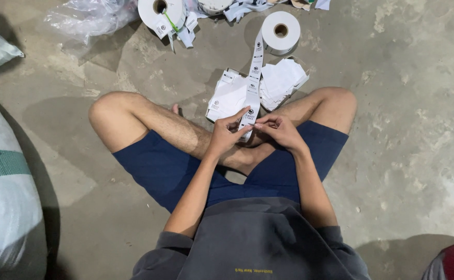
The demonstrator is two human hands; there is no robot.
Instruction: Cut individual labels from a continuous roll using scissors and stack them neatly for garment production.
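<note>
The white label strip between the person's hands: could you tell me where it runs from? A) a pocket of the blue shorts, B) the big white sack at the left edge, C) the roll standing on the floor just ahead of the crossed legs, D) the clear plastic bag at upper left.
C: the label strip leads up from the left hand and right hand to the white roll on the floor.

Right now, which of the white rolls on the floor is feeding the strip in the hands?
The right roll, nearest the knees: its strip runs down to both hands. The left roll lies apart, tied with a green band.
</note>
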